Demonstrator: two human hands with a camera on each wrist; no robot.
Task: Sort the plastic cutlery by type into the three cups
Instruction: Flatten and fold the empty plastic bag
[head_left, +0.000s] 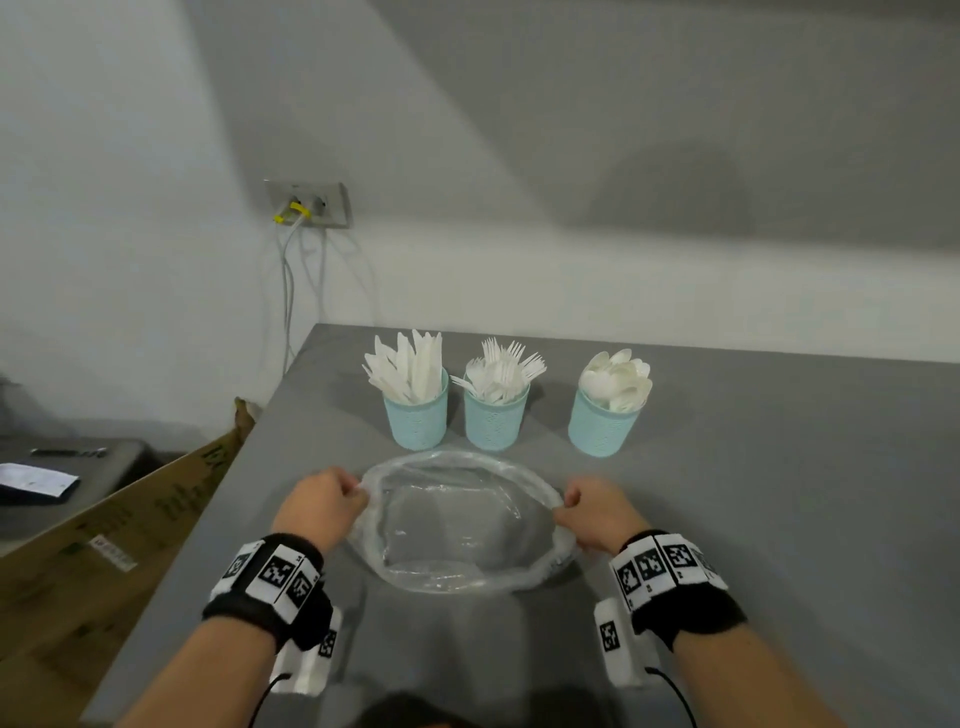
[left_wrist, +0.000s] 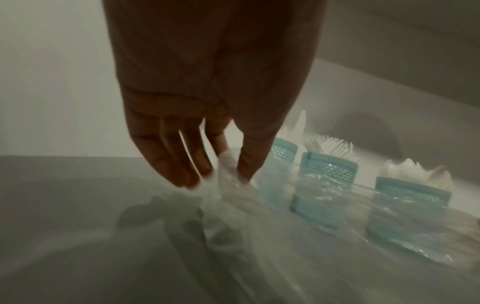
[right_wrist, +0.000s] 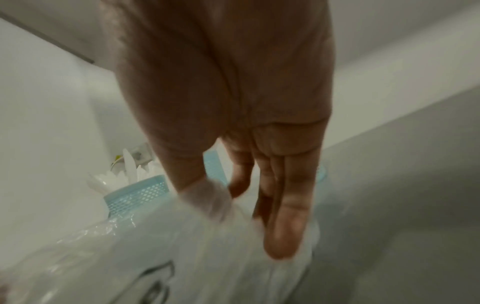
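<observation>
Both hands pinch a clear bag (head_left: 457, 525) by its rim, left hand (head_left: 322, 506) at its left edge, right hand (head_left: 597, 512) at its right. Behind it stand three cups: knives (head_left: 410, 366), forks (head_left: 501, 371), spoons (head_left: 615, 379).

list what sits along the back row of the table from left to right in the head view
cup of knives → cup of forks → cup of spoons
</observation>
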